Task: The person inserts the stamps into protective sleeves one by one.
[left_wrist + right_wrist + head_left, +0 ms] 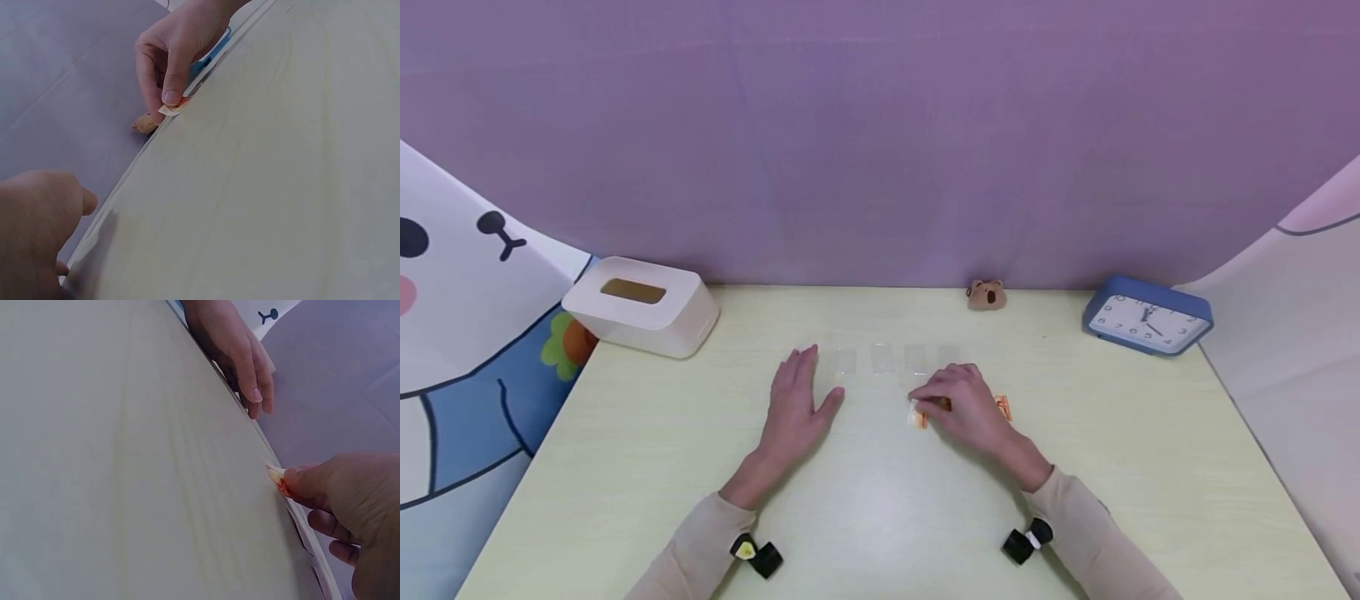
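And the right hand (966, 408) pinches an orange-and-white piece (921, 419) nearer than the clear squares (882, 359), left hand (793, 412) outstretched at left!

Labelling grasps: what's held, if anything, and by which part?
The right hand pinches a small orange-and-white piece by one edge, its paler part sticking out. The left hand holds nothing.
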Motion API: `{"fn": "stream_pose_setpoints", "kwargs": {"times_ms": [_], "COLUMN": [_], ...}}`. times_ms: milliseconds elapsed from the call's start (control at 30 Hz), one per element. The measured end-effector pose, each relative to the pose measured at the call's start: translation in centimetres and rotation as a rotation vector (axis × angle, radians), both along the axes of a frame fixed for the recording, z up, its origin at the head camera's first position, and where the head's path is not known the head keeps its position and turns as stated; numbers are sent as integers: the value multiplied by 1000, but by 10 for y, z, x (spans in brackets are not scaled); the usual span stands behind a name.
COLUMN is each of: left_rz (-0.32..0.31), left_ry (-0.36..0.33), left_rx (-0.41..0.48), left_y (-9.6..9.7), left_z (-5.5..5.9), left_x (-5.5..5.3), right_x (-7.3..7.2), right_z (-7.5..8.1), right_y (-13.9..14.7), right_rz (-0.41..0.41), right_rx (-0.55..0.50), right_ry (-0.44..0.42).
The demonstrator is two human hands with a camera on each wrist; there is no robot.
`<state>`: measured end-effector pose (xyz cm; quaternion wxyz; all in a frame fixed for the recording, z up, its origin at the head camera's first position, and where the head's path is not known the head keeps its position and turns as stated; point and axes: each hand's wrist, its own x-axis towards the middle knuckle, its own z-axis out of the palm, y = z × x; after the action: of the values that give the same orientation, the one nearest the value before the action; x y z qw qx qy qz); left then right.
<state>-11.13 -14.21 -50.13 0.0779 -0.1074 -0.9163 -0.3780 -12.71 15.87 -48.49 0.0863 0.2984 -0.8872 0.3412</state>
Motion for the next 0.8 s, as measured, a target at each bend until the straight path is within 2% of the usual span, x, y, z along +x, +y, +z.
{"fn": "stream_pose_setpoints", "kwargs": {"times_ms": [133,400,600,800], "left_rz": [4,35,104,181], "left_ry": [-21,-12,23,47], "left_rx": [13,36,65,102], "left_y": [0,2,8,18], "left_z": [1,0,-2,-1], "left_x": [0,-2,-7,-16], "right_x": [0,0,2,5], "right_z": [-1,-3,-1,-4], "right_y": [1,4,4,2], "right_rz": [-11,-39,-92,-115], "right_rx": [-25,-58,-95,-194], "right_ry": [-10,-27,-69,-46]}}
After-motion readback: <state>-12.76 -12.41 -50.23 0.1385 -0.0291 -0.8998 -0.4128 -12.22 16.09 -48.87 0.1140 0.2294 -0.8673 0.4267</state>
